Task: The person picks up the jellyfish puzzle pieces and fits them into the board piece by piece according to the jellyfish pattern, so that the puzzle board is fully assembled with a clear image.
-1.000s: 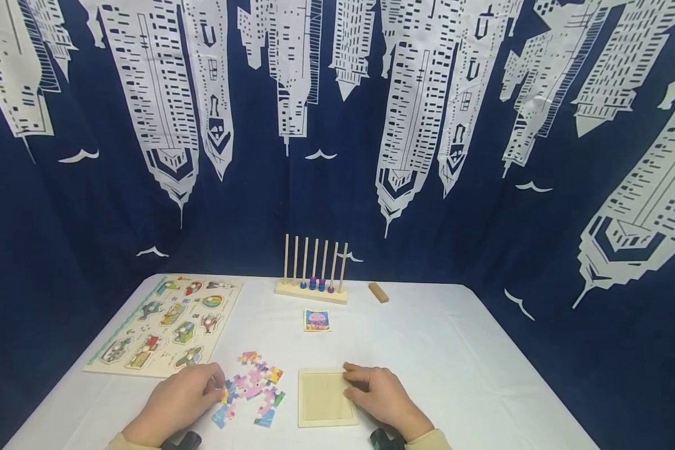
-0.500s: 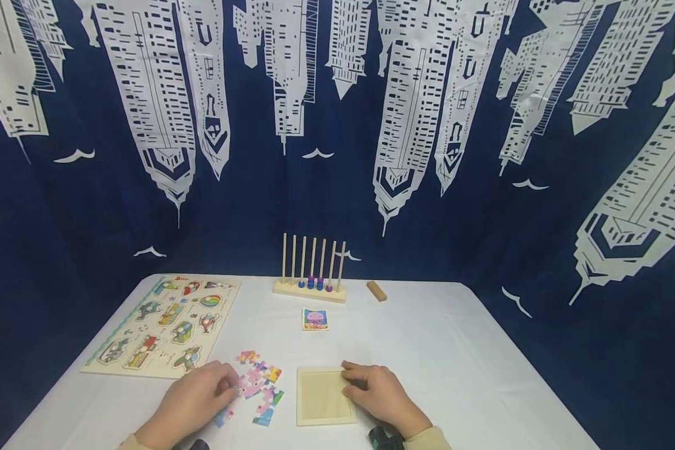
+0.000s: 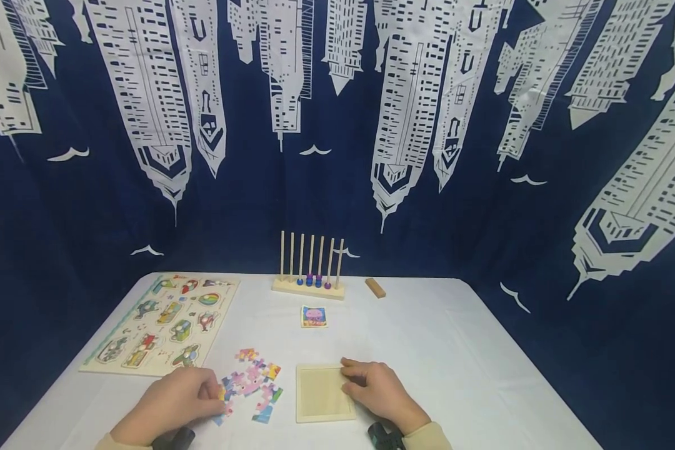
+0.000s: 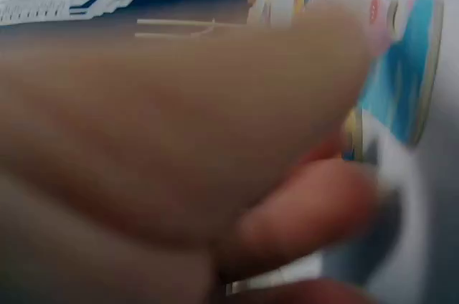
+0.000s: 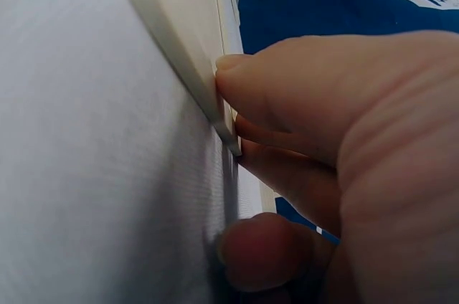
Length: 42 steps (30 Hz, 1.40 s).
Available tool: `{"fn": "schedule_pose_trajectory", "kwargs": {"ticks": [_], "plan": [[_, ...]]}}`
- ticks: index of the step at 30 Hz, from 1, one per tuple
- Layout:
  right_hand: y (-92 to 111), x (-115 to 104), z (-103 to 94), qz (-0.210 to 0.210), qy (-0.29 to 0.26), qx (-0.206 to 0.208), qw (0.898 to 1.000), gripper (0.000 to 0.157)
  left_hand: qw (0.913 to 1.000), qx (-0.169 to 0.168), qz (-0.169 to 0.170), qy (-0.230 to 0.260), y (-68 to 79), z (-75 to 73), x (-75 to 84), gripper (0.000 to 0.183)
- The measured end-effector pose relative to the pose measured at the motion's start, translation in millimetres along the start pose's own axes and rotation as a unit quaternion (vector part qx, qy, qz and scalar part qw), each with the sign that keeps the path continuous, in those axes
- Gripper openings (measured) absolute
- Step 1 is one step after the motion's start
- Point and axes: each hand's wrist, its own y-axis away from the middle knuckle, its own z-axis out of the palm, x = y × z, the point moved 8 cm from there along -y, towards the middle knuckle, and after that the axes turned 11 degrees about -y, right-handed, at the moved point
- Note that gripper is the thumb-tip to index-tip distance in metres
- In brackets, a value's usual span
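Observation:
On the white table, jigsaw pieces (image 3: 252, 379) with pink, blue and yellow print lie in a loose cluster, some joined. My left hand (image 3: 171, 400) is at their left side, its fingers bent and its fingertips right at a yellow piece (image 3: 222, 392). In the left wrist view the blurred thumb hides much, with a blue piece (image 4: 405, 67) lying just beyond it. I cannot tell whether those fingers pinch a piece. My right hand (image 3: 382, 392) grips the right edge of a shallow square wooden tray (image 3: 325, 420), the thumb on top of the rim (image 5: 183, 39).
A wooden peg puzzle board (image 3: 163, 325) lies at the left. Behind the tray is a small picture card (image 3: 314, 316). Farther back stand a wooden peg rack (image 3: 309, 287) with blue and purple beads and a small wooden block (image 3: 375, 287).
My left hand moved right over the pieces, then drew back left, uncovering them again. My right hand has stayed on the tray's edge. The head view has shifted slightly.

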Motion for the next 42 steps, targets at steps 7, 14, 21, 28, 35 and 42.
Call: {"fn": "schedule_pose_trajectory", "kwargs": {"ticks": [7, 14, 21, 28, 35, 42], "plan": [[0, -2, 0.3, -0.004, 0.007, 0.001, 1.0, 0.034, 0.9983, -0.047, 0.03, 0.019, 3.0, 10.8, 11.3, 0.039], [1, -1, 0.3, -0.001, 0.002, -0.003, 1.0, 0.034, 0.9994, -0.034, -0.007, 0.001, 2.2, 7.3, 10.8, 0.039], [1, -2, 0.4, -0.01, 0.0, 0.0, 1.0, 0.033, 0.9911, -0.021, 0.122, 0.05, -2.8, 16.3, 30.1, 0.029], [-1, -2, 1.0, -0.006, 0.001, -0.002, 1.0, 0.034, 0.9921, 0.025, 0.122, 0.019, 0.3, 13.3, 37.6, 0.031], [-1, 1, 1.1, -0.002, 0.001, -0.005, 1.0, 0.035, 0.9992, 0.02, 0.009, -0.032, 0.1, 14.4, 24.2, 0.048], [0, 2, 1.1, 0.004, 0.002, -0.004, 1.0, 0.034, 0.9991, 0.018, 0.017, -0.034, -3.4, 18.2, 27.6, 0.039]]}}
